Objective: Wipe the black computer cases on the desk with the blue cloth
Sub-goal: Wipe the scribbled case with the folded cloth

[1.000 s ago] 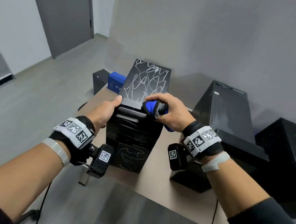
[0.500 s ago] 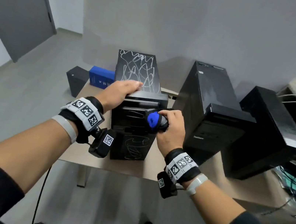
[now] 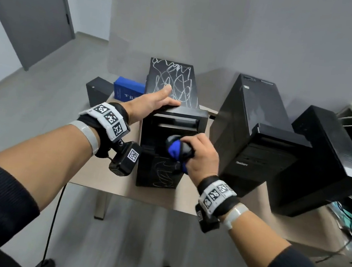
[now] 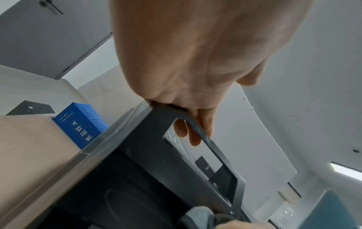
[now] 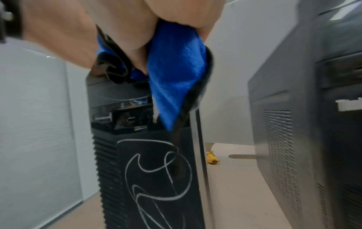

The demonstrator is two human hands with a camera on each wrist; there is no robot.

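Right hand (image 3: 201, 158) bunches the blue cloth (image 3: 175, 153) against the scribbled case (image 3: 162, 154) front (upright); chalk marks lie below; left hand (image 3: 152, 104) flat on top.

White scribbles mark the black computer case (image 3: 174, 82); the cloth (image 3: 175, 151) is blue with dark edging; the small box (image 3: 128, 88) is blue.

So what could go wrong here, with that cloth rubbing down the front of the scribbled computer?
The blue cloth is bunched in the right hand, so it may skip some white scribbles on the scribbled case. That case stands near the desk front edge; only the left hand on top steadies it, so a hard push might shift it. The cloth's loose tail hangs by the front ports and could snag.
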